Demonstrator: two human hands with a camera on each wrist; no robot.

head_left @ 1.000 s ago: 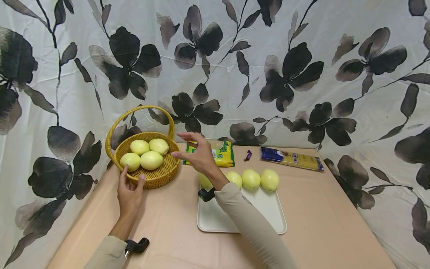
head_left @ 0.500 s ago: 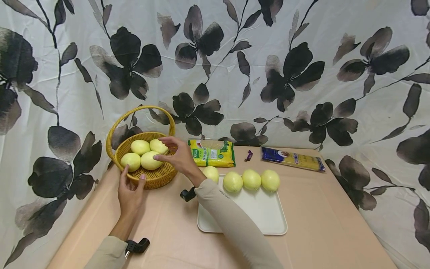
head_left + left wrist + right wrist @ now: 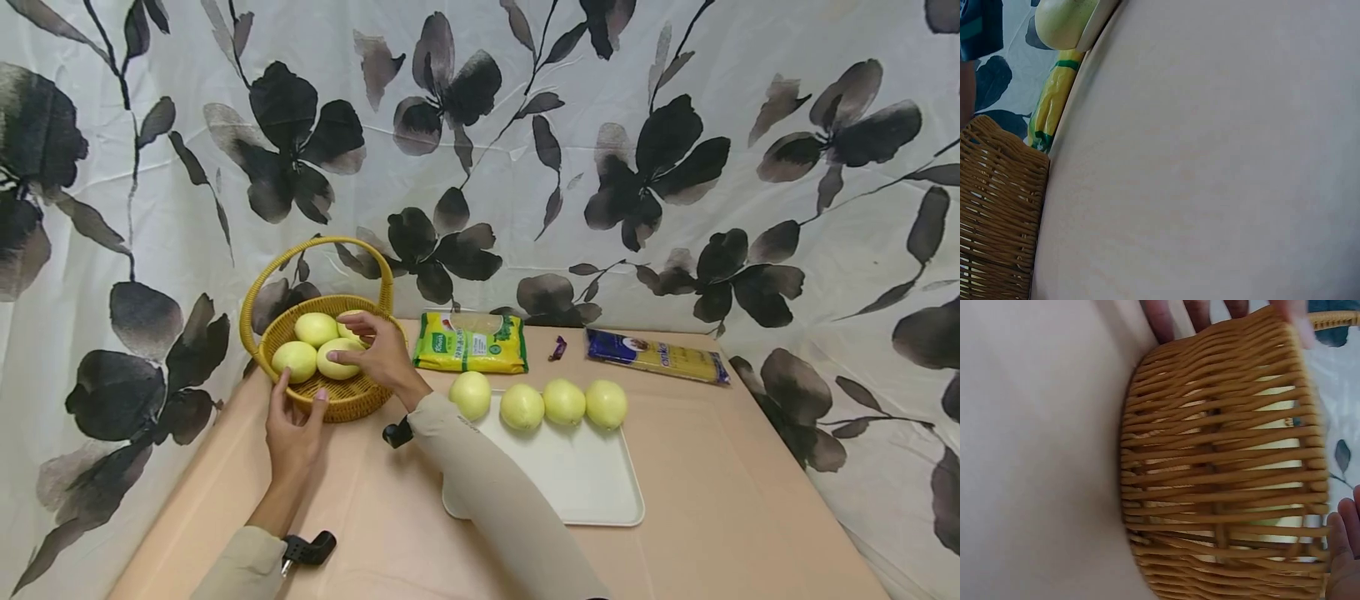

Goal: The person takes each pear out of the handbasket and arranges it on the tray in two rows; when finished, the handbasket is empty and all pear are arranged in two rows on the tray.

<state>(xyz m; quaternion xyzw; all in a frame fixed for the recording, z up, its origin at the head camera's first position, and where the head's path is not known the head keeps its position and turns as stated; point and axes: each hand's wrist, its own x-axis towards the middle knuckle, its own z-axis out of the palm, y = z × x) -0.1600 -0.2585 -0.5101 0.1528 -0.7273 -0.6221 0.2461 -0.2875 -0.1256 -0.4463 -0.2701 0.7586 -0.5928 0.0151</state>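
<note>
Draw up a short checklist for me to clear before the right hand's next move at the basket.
1. Basket standing upright on the table: ok.
2. Left hand steadying the basket: ok, it touches the near side at the rim.
3. Right hand gripping a fruit: cannot tell; it is over the front right fruit in the basket, but a firm pinch is not visible.
4. Room on the tray: ok, its near part is bare where the right sleeve does not hide it.
5. Leftmost tray fruit well inside the rim: not ok, it sits right at the far left corner.
6. Yellow-green packet off the tray: ok, it lies behind.
</note>
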